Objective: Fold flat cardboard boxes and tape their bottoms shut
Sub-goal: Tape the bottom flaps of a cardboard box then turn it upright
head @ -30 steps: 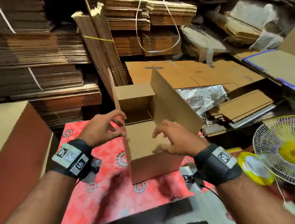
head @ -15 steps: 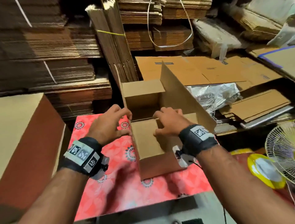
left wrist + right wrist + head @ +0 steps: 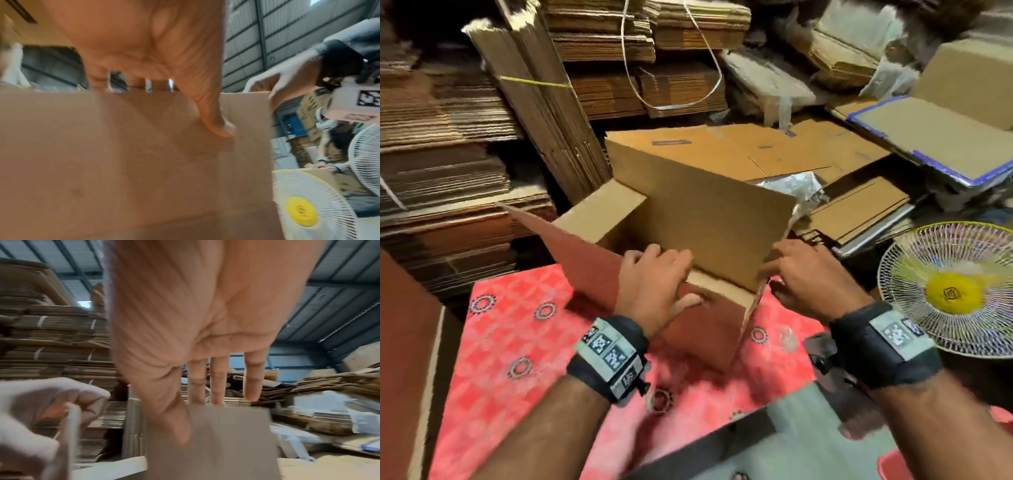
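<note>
A brown cardboard box (image 3: 698, 219) stands open on the red patterned mat (image 3: 517, 325). One long flap rises at its far side and another (image 3: 578, 260) splays out to the left. My left hand (image 3: 664, 274) grips the near edge, fingers hooked over it and thumb (image 3: 218, 126) pressed on the outer face (image 3: 123, 162). At the box's right corner, my right hand (image 3: 784, 270) pinches a short flap (image 3: 226, 434), thumb in front and fingers behind. The box's inside is mostly hidden.
A white fan (image 3: 952, 291) with a yellow hub stands close on the right. Tied stacks of flat cardboard (image 3: 448, 137) fill the back and left, and loose sheets (image 3: 774, 147) lie behind the box. A tall brown box (image 3: 404, 359) borders the mat's left.
The box has turned and its left long flap has swung outward. My right hand came out of the box to the right corner flap, and my left hand moved onto the near edge.
</note>
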The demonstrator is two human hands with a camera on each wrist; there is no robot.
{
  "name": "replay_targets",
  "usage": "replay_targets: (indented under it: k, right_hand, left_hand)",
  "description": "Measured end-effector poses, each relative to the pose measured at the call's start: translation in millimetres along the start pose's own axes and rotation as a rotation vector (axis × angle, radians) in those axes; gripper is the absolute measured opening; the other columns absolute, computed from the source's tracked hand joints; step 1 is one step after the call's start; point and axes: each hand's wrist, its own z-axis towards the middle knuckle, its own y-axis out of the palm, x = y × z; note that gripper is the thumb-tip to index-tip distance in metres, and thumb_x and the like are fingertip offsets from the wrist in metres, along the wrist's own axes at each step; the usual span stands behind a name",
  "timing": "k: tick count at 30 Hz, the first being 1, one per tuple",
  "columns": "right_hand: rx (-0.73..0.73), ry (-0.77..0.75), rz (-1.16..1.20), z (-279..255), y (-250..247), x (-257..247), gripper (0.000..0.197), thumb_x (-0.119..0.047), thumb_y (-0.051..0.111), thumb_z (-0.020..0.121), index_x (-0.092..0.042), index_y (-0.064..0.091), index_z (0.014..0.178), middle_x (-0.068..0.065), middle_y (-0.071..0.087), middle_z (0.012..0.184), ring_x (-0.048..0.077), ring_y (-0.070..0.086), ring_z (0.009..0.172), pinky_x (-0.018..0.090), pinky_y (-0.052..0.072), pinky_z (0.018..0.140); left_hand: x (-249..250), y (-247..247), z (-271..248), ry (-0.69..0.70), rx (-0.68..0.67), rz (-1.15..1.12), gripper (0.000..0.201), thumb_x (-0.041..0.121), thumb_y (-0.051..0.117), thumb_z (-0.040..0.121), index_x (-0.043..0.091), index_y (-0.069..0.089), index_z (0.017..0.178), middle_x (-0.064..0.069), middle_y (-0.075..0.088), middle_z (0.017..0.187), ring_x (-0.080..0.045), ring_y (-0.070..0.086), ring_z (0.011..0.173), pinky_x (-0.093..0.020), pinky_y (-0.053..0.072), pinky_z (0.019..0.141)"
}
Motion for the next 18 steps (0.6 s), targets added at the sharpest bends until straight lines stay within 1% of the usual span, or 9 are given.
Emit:
replay_targets:
  k: [3,5,7,9,11,12,14,16,18]
  right_hand:
    - [-0.109,0.04,0.07,-14,2,16,0.06,-0.043,0.056,0.082,-0.042,0.051,0.142,-0.014,0.042,0.149,0.013,0.03,0.145,0.04,0.038,0.108]
    - [-0.116,0.064,0.075,-19,5,14,0.079,-0.056,0.047,0.076,-0.04,0.035,0.153,-0.013,0.036,0.156,0.014,0.019,0.15,0.043,0.03,0.115]
    - [-0.071,0.128,0.069,-19,9,6,0.084,-0.07,0.047,0.083,-0.036,0.026,0.157,-0.01,0.036,0.157,0.017,0.016,0.152,0.045,0.027,0.116]
    - [-0.007,0.215,0.095,-14,14,0,0.08,-0.075,0.048,0.089,-0.031,0.031,0.154,-0.007,0.042,0.154,0.019,0.021,0.15,0.044,0.029,0.113]
    - [0.064,0.293,0.087,-8,21,-1,0.073,-0.075,0.048,0.09,-0.03,0.041,0.147,-0.006,0.05,0.147,0.02,0.029,0.146,0.043,0.032,0.109]
    - [0.098,0.318,0.082,-6,23,-1,0.071,-0.074,0.049,0.089,-0.03,0.045,0.144,-0.005,0.054,0.144,0.021,0.031,0.145,0.044,0.032,0.108]
    - [0.136,0.344,0.082,-2,25,-4,0.068,-0.071,0.054,0.088,-0.03,0.048,0.142,-0.006,0.055,0.144,0.022,0.028,0.148,0.049,0.027,0.113]
    - [0.147,0.311,0.036,4,22,-15,0.068,-0.061,0.061,0.089,-0.029,0.043,0.146,-0.005,0.051,0.148,0.023,0.021,0.152,0.055,0.015,0.12]
    - [0.171,0.197,-0.015,16,14,-39,0.071,-0.052,0.066,0.085,-0.026,0.044,0.148,-0.001,0.055,0.143,0.024,0.027,0.15,0.054,0.012,0.121]
  left_hand:
    - [41,12,13,-0.075,0.078,-0.038,0.053,0.072,0.07,0.072,0.03,0.046,0.096,0.007,0.061,0.09,-0.024,0.056,0.09,-0.04,0.037,0.074]
    - [57,11,20,-0.055,0.098,-0.065,0.051,0.07,0.068,0.077,0.029,0.051,0.101,0.006,0.061,0.095,-0.022,0.058,0.094,-0.042,0.038,0.08]
    - [56,5,22,-0.01,0.021,-0.059,0.045,0.064,0.063,0.085,0.03,0.049,0.111,0.007,0.059,0.108,-0.021,0.056,0.106,-0.042,0.035,0.088]
    - [27,-5,21,-0.062,-0.085,-0.022,0.045,0.064,0.06,0.088,0.032,0.046,0.117,0.008,0.061,0.115,-0.02,0.054,0.113,-0.041,0.033,0.09]
    - [-23,-17,14,-0.19,-0.176,0.051,0.048,0.066,0.062,0.087,0.033,0.049,0.118,0.009,0.065,0.117,-0.021,0.056,0.117,-0.041,0.034,0.092]
    - [-49,-23,7,-0.255,-0.202,0.091,0.045,0.065,0.063,0.086,0.032,0.052,0.115,0.009,0.067,0.117,-0.021,0.058,0.117,-0.04,0.034,0.09]
    - [-83,-37,-9,-0.36,-0.185,0.09,0.034,0.059,0.068,0.085,0.032,0.059,0.103,0.006,0.072,0.108,-0.021,0.062,0.111,-0.037,0.03,0.081]
    - [-83,-43,-21,-0.373,-0.159,0.039,0.026,0.051,0.072,0.085,0.029,0.061,0.093,0.003,0.073,0.098,-0.024,0.065,0.104,-0.037,0.028,0.075]
    - [-63,-39,-26,-0.328,-0.141,0.035,0.025,0.047,0.071,0.086,0.026,0.058,0.091,0.002,0.071,0.094,-0.028,0.064,0.101,-0.037,0.029,0.071]
